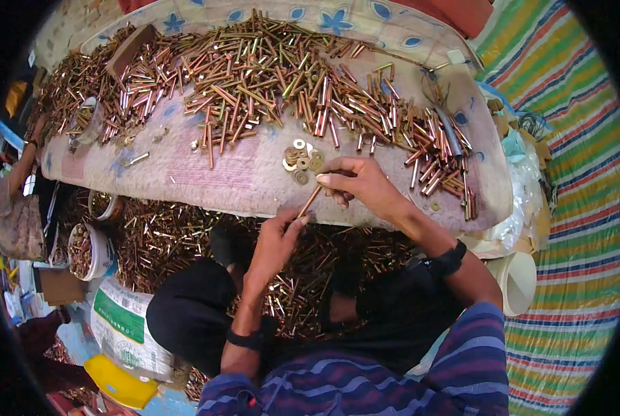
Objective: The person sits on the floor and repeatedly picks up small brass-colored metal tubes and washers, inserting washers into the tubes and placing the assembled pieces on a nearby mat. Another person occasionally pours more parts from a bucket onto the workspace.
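Observation:
Both hands meet over the near edge of a cloth-covered table (pixel 240 177), with a long copper-coloured bolt (pixel 311 202) slanting between them. My left hand (pixel 275 241) closes its fingers on the lower end of the bolt. At the upper end, my right hand (pixel 362 186) pinches it between thumb and fingers. Just beyond my right fingertips lies a small heap of round metal washers (pixel 297 161). A large pile of similar coppery bolts (pixel 254 69) spreads along the far side of the table. More bolts (pixel 434 163) lie to the right.
Below the table, loose bolts (pixel 164 239) cover the floor around my legs. On the left are another person's arm (pixel 20 170), a white bucket (pixel 91 253) and a white-and-green sack (pixel 129 326). A white tub (pixel 518 284) stands right, beside a striped sheet (pixel 573 208).

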Motion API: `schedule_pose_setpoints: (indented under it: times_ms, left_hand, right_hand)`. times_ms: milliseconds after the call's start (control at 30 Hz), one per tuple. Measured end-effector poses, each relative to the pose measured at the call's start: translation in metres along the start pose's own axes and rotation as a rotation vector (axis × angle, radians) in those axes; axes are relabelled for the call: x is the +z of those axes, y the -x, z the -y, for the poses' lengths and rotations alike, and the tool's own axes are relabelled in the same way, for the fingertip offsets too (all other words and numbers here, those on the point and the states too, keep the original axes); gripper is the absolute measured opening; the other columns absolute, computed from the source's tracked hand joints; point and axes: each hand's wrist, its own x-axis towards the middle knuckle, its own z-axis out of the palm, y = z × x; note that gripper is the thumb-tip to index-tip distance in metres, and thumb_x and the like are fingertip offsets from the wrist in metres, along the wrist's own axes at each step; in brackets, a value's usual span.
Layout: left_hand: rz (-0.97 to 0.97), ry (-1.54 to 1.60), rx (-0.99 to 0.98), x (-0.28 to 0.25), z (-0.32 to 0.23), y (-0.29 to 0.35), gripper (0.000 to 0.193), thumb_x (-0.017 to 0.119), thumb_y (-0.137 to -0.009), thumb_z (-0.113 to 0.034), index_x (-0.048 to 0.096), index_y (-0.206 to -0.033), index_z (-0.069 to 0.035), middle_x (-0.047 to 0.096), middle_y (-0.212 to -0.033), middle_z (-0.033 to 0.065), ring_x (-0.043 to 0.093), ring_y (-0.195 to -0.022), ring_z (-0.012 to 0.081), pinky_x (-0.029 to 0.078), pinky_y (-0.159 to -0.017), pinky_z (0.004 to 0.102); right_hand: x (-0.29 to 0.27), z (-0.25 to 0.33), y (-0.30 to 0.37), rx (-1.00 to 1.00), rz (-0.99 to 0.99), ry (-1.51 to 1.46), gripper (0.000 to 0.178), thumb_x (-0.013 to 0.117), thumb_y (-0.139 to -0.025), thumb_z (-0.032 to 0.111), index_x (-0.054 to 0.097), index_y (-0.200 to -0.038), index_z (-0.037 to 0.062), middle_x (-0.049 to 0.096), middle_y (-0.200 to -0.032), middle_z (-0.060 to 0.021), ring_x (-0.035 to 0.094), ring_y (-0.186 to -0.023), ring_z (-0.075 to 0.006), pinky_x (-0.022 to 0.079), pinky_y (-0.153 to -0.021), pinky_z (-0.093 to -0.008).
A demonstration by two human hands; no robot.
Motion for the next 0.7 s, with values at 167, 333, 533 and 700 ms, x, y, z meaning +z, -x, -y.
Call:
schedule_pose_setpoints:
  times_ms: [167,333,533,700]
  left_hand:
    - [0.018,0.078,-0.058,-0.002,0.000,0.000,0.026,0.064,-0.100,-0.022,0.069,-0.110,0.001,0.054,-0.070,-0.0023,0.044,-0.061,0.0068,0.039,-0.055,0.0276]
    - [-0.009,0.053,0.026,-0.006,-0.004,0.000,0.026,0.063,-0.101,-0.022,0.071,-0.113,-0.001,0.056,-0.073,-0.0042,0.044,-0.063,0.0048,0.038,-0.055,0.0257]
    - [-0.016,0.158,-0.049,-0.011,-0.005,0.002,0.024,0.062,-0.101,-0.022,0.071,-0.112,-0.002,0.057,-0.074,-0.0055,0.044,-0.063,0.0036,0.037,-0.054,0.0239]
    - [-0.022,0.186,-0.087,-0.011,0.005,-0.001,0.022,0.061,-0.102,-0.021,0.070,-0.111,-0.003,0.056,-0.073,-0.0058,0.045,-0.060,0.0034,0.036,-0.052,0.0234]
  right_hand:
    - [0.003,-0.004,-0.002,0.041,-0.052,-0.129,0.028,0.073,-0.094,0.025,0.074,-0.107,0.0001,0.064,-0.072,0.0013,0.057,-0.061,-0.0064,0.048,-0.054,-0.0244]
    - [0.016,-0.003,0.002,0.002,0.010,0.199,0.025,0.072,-0.095,0.023,0.075,-0.104,-0.0004,0.064,-0.071,0.0004,0.058,-0.061,-0.0059,0.048,-0.055,-0.0250]
    - [0.015,-0.003,-0.005,-0.077,0.093,0.379,0.029,0.070,-0.091,0.024,0.074,-0.109,0.0013,0.070,-0.076,-0.0075,0.064,-0.064,-0.0131,0.052,-0.061,-0.0324]
    - [-0.027,-0.004,-0.058,-0.184,-0.230,0.802,0.033,0.062,-0.088,0.025,0.071,-0.107,-0.0019,0.072,-0.091,-0.0246,0.070,-0.079,-0.0358,0.055,-0.075,-0.0455]
